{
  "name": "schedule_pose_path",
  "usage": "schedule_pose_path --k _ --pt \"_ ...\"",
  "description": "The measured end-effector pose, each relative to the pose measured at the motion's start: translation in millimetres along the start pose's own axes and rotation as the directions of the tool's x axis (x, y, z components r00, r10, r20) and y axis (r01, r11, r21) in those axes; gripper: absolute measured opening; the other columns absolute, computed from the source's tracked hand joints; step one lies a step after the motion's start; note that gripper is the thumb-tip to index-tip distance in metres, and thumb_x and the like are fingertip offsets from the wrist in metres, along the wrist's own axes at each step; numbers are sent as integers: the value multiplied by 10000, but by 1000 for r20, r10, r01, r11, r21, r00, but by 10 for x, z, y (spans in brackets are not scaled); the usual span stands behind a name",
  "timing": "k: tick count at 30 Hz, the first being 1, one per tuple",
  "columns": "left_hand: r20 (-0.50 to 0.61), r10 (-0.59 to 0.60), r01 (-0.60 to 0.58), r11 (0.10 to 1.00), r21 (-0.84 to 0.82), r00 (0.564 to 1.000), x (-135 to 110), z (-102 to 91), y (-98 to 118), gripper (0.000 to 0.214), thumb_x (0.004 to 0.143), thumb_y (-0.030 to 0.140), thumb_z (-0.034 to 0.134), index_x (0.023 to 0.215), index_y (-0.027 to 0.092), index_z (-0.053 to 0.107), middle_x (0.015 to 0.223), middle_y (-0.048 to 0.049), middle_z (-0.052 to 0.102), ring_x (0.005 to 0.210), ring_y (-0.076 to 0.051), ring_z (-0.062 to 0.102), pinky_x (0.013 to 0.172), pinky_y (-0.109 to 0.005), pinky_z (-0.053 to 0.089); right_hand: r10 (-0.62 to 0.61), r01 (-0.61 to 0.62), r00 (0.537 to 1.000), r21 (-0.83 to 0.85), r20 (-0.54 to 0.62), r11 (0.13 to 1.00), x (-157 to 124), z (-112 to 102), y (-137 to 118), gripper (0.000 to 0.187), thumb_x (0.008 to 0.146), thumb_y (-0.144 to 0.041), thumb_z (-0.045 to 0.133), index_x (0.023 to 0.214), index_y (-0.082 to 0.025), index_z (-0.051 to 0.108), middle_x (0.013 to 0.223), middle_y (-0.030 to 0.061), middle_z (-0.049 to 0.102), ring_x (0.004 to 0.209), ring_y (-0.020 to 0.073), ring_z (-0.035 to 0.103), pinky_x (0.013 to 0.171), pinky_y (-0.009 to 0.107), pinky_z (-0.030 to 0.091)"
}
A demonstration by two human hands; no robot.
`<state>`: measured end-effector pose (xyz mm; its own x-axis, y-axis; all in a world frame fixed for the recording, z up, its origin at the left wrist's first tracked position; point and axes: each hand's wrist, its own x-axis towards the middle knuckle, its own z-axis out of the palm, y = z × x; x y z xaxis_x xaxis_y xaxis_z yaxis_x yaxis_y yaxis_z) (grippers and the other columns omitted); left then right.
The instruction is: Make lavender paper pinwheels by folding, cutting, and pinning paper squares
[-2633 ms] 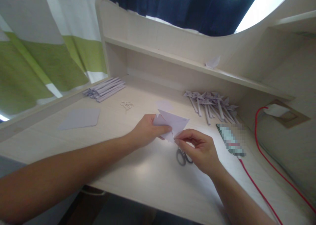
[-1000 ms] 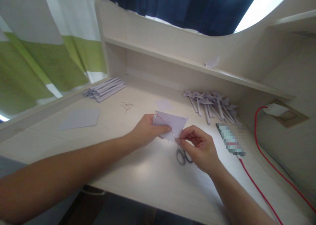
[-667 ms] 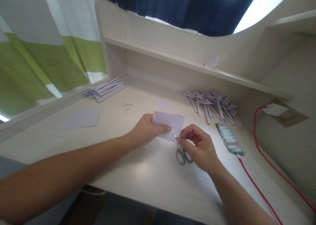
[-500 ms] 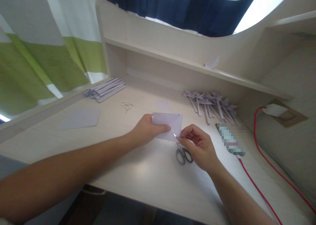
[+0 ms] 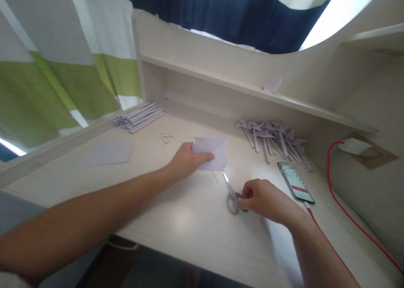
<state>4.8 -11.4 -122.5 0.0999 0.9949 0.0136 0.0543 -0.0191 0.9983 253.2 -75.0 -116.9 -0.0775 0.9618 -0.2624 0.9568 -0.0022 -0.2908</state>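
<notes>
A square sheet of white paper [image 5: 218,147] with diagonal crease lines is pinched in my left hand [image 5: 186,159], the thumb lying on its face near the middle. Below and to the right of the sheet lie scissors [image 5: 232,204] with dark handles, their blades pointing up toward the paper's lower right corner. My right hand [image 5: 263,199] has its fingertips closed on the scissors' right handle loop, which they partly cover. A thin pale strip [image 5: 215,177] shows on the desk just below the paper.
Paper pinwheels on rolled sticks [image 5: 268,134] lie at the back right, near a phone [image 5: 296,183] with a red cable [image 5: 330,182]. Rolled paper sticks [image 5: 139,117], small pins [image 5: 166,137] and flat paper sheets [image 5: 109,153] are at the left. A folded paper piece [image 5: 272,86] rests on the shelf.
My right hand has left the paper's lower right corner and moved down to the scissors' handles. My left hand still holds the paper.
</notes>
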Motion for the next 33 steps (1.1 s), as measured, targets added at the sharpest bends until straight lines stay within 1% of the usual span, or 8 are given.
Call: schedule_pose_path --k 4,9,13,18,21,25,29,33 --pt "23 -25 28 995 -96 999 14 0 -24 235 653 240 849 840 112 787 793 -88 783 675 -209 701 646 -305 538 16 -15 1000 -19 10 1000 14 57 -42 97 725 -305 730 669 -226 732 712 53 748 624 206 638 552 314 395" --pt "46 11 -1 978 -207 999 75 -22 -101 283 611 271 871 834 118 787 807 -87 782 686 -214 698 659 -312 529 45 -52 994 -62 -103 997 91 54 -24 94 726 -264 686 652 -215 719 694 72 742 637 216 643 555 317 392" --pt "67 24 1 938 -347 997 124 -51 -128 309 609 275 874 857 115 785 820 -86 778 700 -208 701 686 -308 533 69 -48 989 160 -130 986 177 9 65 132 787 -282 652 709 -195 712 625 51 702 565 178 617 532 300 418" --pt "84 87 -34 868 -496 993 166 -82 -130 400 599 268 894 945 103 782 956 -122 794 814 -240 725 771 -336 557 80 -41 996 676 -26 736 275 30 131 184 699 -311 790 753 -182 670 704 38 698 608 162 627 521 275 542" --pt "59 111 -63 845 -530 992 189 -96 -119 416 584 262 904 950 107 783 964 -117 792 845 -252 725 787 -343 559 65 -57 998 794 22 605 299 66 111 300 593 -298 886 801 -181 704 765 56 728 734 204 676 557 289 588" --pt "46 113 -68 825 -561 992 206 -110 -108 356 591 242 887 909 117 784 910 -87 784 780 -216 708 745 -313 546 30 -15 1000 845 -1 534 303 97 81 289 625 -352 892 801 -167 755 812 56 718 720 171 636 617 311 601" --pt "40 113 -71 822 -565 993 213 -117 -118 300 614 242 865 871 113 779 859 -74 774 707 -186 680 677 -282 520 -138 101 990 840 -32 534 284 112 61 278 688 -365 864 863 -167 779 760 22 680 618 125 547 552 269 479" --pt "26 108 -75 821 -567 994 206 -109 -116 299 624 238 865 882 116 775 852 -62 770 717 -185 677 684 -277 514 -126 200 980 746 -156 635 243 135 16 318 665 -371 897 689 -184 641 650 -30 588 584 108 469 553 259 363"
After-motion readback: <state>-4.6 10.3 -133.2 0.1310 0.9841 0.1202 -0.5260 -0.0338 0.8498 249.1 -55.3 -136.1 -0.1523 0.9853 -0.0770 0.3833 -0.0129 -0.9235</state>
